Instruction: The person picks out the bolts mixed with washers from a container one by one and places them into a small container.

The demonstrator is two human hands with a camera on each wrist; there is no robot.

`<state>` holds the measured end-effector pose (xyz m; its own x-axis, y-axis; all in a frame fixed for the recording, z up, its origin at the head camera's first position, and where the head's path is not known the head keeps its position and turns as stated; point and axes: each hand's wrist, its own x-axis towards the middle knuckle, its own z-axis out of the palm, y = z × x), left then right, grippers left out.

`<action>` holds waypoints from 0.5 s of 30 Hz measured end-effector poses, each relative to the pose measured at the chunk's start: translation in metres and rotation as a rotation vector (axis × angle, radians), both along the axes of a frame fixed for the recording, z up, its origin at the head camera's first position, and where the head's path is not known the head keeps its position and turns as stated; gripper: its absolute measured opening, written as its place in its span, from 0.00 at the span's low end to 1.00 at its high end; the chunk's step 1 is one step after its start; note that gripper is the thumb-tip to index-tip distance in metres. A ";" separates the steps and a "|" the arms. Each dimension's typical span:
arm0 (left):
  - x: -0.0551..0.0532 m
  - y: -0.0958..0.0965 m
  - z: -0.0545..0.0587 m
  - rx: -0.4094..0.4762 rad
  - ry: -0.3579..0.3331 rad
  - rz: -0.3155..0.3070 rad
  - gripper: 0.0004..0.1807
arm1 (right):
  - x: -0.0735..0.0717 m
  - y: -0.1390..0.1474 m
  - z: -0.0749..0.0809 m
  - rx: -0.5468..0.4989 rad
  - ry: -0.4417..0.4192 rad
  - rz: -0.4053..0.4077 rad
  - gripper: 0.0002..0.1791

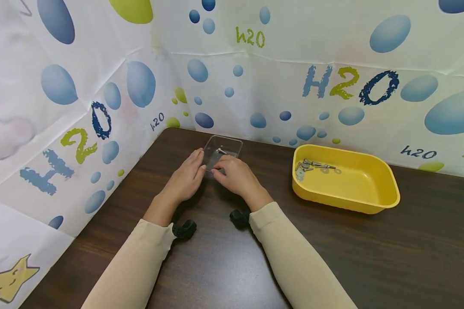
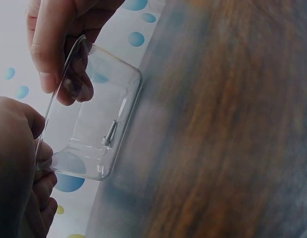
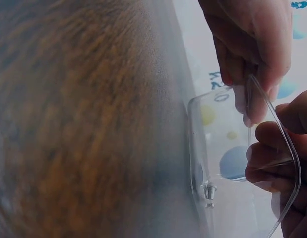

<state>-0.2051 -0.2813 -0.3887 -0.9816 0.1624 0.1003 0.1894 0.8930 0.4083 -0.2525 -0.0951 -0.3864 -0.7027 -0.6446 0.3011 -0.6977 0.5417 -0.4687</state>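
A clear plastic box [image 1: 232,145] stands near the far left part of the table. My left hand [image 1: 186,174] grips its left side, the thumb near the front left corner. In the left wrist view, the wall of the box shows between this thumb and the fingers. My right hand [image 1: 237,174] bends over the near rim, curled fingers inside the box and thumb tip outside at the rim. Seen through the plastic, its fingers [image 3: 262,163] are bunched together. A small metal bolt [image 2: 110,134] lies on the box floor, beyond the right hand's fingers.
To the right stands a yellow tray [image 1: 371,167]. Several bolts [image 1: 313,165] and washers [image 1: 300,174] lie in its left end. A printed curtain [image 1: 278,90] borders the table's left and far edges. Black wrist straps [image 1: 184,229] circle both wrists.
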 end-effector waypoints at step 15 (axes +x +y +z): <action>-0.001 -0.001 -0.002 0.011 -0.006 0.010 0.31 | 0.003 0.017 0.014 -0.036 0.024 -0.017 0.14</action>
